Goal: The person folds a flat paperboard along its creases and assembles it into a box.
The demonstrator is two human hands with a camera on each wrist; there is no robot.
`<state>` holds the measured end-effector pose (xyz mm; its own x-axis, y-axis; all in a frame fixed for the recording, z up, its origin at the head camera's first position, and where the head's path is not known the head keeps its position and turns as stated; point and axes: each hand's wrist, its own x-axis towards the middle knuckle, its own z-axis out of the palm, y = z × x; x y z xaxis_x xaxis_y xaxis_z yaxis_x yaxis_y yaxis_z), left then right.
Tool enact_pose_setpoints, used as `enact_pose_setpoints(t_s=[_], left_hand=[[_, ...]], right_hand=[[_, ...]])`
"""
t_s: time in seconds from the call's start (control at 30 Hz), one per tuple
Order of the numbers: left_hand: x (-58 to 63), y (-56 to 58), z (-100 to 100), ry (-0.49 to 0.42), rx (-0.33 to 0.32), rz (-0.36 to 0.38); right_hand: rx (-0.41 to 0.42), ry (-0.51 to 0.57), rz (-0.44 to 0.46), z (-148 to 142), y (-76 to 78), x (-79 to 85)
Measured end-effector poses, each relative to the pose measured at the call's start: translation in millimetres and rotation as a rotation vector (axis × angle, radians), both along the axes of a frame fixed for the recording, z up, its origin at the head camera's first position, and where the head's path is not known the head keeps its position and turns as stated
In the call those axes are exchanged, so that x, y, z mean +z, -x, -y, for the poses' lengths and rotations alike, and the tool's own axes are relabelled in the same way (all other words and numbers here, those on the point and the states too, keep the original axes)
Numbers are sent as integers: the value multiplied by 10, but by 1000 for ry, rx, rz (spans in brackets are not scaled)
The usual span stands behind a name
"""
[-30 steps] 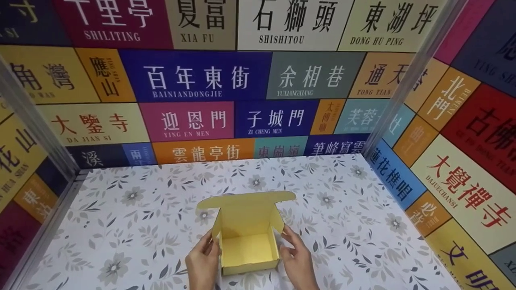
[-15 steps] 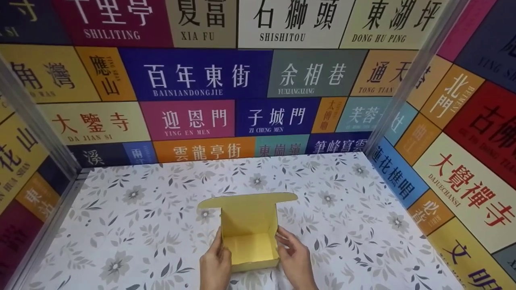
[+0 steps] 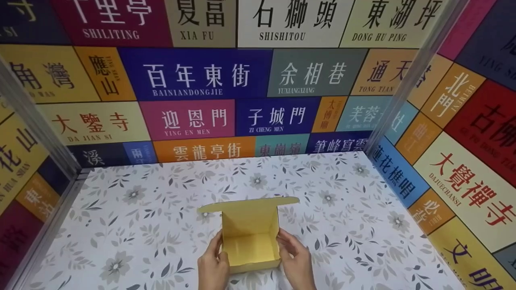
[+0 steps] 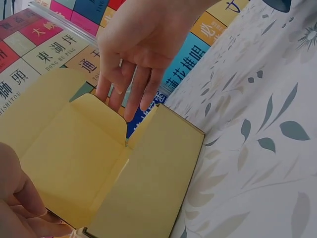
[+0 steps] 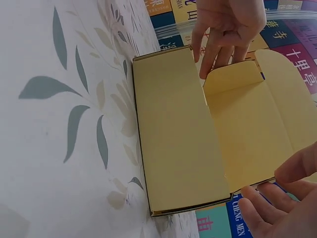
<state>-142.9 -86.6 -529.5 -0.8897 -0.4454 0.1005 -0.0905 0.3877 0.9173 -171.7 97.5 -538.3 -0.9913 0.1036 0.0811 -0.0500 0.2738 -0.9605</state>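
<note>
A small yellow cardboard box (image 3: 252,245) stands on the table with its lid raised at the back. Curved tabs stick out from both ends of the lid (image 3: 248,205). My left hand (image 3: 213,262) holds the left side, thumb near the front corner and fingers along the outside. On the opposite side my right hand (image 3: 296,259) grips in the same way. In the left wrist view, the fingers of the right hand (image 4: 138,59) lie behind an upright side flap (image 4: 101,119). The right wrist view shows the plain front wall (image 5: 178,134); no contents are visible inside.
A white tablecloth (image 3: 133,233) with grey flowers and leaves covers the table. Colourful panels (image 3: 193,76) with Chinese lettering enclose the back and both sides, with metal posts (image 3: 407,76) at the corners.
The side flaps, which were angled outward a second ago, have been pushed inward. My left hand has shifted right, closer to the box. The lid has tipped slightly lower in view.
</note>
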Motion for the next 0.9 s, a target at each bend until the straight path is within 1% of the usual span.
enact_pose_setpoints(t_s=[0.17,0.23,0.4,0.5,0.63,0.77,0.83,0.9], left_hand=[[-46,-22,-32,-46,-4,-11],[-73,-35,-39,-49,-3,-18],[-120,-61,-12,-51,-13,-32],[-145,-72,6,-54,-21,-40],[-170,-79,16,-54,-14,-30],[-168,-77,18,-56,-13,10],[-173,-80,12,-68,-13,22],[-183,-87,5,-83,-14,19]], right_hand=[[-49,-1,11,11,-52,-26],[-61,1,27,10,-73,-27],[-46,33,58,18,-87,-41],[-52,43,92,25,-95,-53],[-61,26,135,26,-105,-54],[-62,21,165,29,-105,-60],[-64,21,181,34,-109,-66],[-58,21,182,39,-112,-76]])
